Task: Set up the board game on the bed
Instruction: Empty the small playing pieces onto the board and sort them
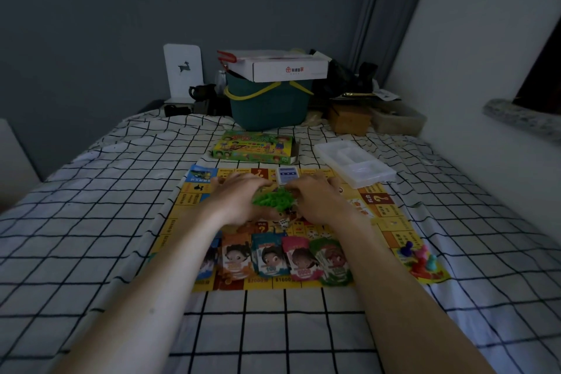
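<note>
Left hand (239, 200) and right hand (318, 200) cupped around green pieces (273, 200), forearms outstretched

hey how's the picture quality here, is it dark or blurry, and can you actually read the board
Head view: dim, bluish room light, no glare; wide-angle lens bends the wall and curtain at the right edge; the hands, left and right, look soft with motion blur over the green pieces; the game board shows price numbers along its near edge, but the small print is too blurred to read.
</note>
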